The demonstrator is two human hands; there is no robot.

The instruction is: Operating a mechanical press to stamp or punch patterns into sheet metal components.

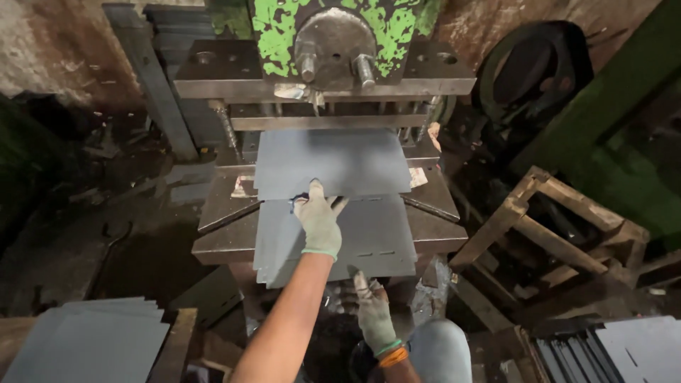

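Two flat grey metal sheets lie on the bed of a press. The upper sheet (333,162) sits under the ram, and the lower sheet (379,237), which has small slots cut in it, overhangs the front of the bed. My gloved left hand (319,221) lies palm down on the lower sheet, with its fingertips at the near edge of the upper sheet. My gloved right hand (374,315), with an orange band at the wrist, is below the bed. One raised finger touches the near edge of the lower sheet. Whether it grips that sheet is not visible.
The press head (333,42) has chipped green paint and a round steel plate with bolts. A stack of grey sheets (85,340) lies at the lower left, and more sheets (631,351) at the lower right. A wooden frame (546,227) stands to the right. Dark debris lies at the left.
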